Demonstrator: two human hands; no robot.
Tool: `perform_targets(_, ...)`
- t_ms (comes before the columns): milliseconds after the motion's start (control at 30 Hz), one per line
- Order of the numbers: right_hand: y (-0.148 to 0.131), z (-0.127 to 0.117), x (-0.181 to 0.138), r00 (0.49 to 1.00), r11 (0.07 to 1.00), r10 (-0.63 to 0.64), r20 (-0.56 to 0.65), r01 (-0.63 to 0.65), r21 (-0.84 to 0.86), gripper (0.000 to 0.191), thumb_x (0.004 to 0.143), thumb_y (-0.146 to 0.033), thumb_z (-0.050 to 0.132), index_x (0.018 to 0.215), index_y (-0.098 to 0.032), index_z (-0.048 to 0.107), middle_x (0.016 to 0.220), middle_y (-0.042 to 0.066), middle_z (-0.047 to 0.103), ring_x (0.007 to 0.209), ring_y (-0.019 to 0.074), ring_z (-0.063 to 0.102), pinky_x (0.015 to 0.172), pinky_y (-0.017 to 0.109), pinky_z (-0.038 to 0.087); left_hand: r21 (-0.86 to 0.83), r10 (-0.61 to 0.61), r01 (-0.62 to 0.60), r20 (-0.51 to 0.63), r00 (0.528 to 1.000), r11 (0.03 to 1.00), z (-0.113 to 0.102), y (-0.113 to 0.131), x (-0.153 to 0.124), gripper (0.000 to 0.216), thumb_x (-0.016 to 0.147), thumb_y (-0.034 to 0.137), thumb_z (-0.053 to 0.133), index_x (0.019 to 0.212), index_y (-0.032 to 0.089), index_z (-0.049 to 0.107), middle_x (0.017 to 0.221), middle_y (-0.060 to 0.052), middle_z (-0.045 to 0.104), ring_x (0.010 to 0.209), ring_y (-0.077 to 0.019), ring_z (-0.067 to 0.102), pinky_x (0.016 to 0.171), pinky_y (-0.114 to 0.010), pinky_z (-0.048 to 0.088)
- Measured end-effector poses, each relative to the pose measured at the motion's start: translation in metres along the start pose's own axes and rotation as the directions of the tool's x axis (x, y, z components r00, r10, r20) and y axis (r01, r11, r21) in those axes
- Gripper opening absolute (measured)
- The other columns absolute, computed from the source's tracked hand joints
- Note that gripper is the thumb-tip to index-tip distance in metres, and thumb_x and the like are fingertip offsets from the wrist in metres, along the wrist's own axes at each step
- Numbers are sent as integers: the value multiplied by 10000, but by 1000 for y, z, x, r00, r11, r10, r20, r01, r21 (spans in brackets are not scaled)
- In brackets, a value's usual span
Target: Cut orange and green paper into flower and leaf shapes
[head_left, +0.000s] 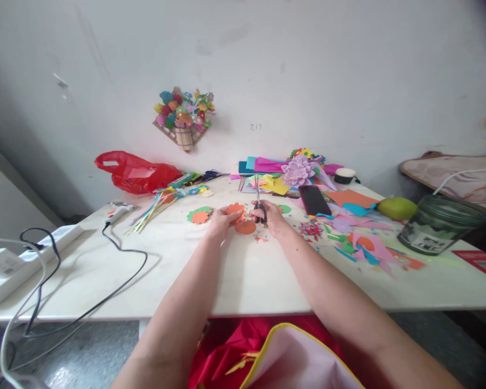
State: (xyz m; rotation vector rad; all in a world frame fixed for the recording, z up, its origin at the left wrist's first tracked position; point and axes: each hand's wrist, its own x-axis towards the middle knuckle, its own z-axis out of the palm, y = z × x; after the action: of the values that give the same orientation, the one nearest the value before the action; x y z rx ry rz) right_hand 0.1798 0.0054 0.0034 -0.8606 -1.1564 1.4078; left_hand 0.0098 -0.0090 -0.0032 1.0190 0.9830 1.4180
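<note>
My left hand pinches an orange scalloped flower cut-out above the middle of the table. Beside it, my right hand is closed round the dark handles of a pair of scissors, whose blades point up and away from me. Below and between the hands lies an orange disc. To the left rest another orange flower cut-out and a green one partly under it. A green piece lies just past my right hand, and small scraps are scattered around.
On the right are a black phone, coloured offcuts, a yellow-green fruit and a glass jar. A red plastic bag and thin sticks lie on the left, near a glue gun with its cable and a power strip.
</note>
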Motion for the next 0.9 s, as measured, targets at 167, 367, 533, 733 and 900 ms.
perform_targets(167, 2, 0, 2, 998, 1000, 2, -57, -3, -15, 436, 531, -237, 836, 907, -186, 621, 576, -11, 651, 484, 132, 554, 375, 186, 245, -16, 10, -10, 3, 1000, 1000, 0, -2, 0, 308, 582, 192, 956, 732, 133, 695, 714, -21, 725, 586, -126, 658, 645, -270, 590)
perform_targets(367, 2, 5, -1, 999, 998, -5, -48, 2, -56, 431, 536, -256, 853, 901, -197, 632, 547, -38, 618, 477, 128, 554, 411, 201, 294, 12, -7, 6, 12, 1000, 1000, 0, -4, 0, 264, 657, 211, 925, 798, 129, 717, 716, -47, 736, 571, -152, 682, 600, -274, 584)
perform_targets(533, 2, 7, -2, 999, 999, -8, -53, 5, -54, 408, 535, -220, 790, 910, -196, 631, 537, -59, 600, 484, 127, 566, 439, 202, 319, 48, -8, 6, 38, 999, 999, 2, -5, -1, 301, 635, 266, 950, 790, 136, 728, 724, -61, 762, 597, -175, 708, 625, -292, 599)
perform_targets(733, 4, 8, 1, 996, 996, -29, -84, 21, -88, 361, 541, -179, 732, 882, -194, 616, 525, -75, 576, 475, 110, 530, 461, 200, 351, 17, -2, 1, 44, 999, 1000, 3, -7, -1, 450, 520, 399, 1002, 753, 115, 742, 698, -68, 762, 588, -184, 712, 621, -298, 609)
perform_targets(900, 5, 9, 5, 988, 995, -61, -140, 50, -82, 337, 567, -138, 711, 879, -202, 601, 569, -57, 616, 489, 115, 559, 465, 202, 403, 20, 35, -36, 30, 999, 999, 1, -6, 0, 454, 542, 426, 992, 758, 116, 739, 694, -57, 752, 643, -205, 737, 656, -315, 627)
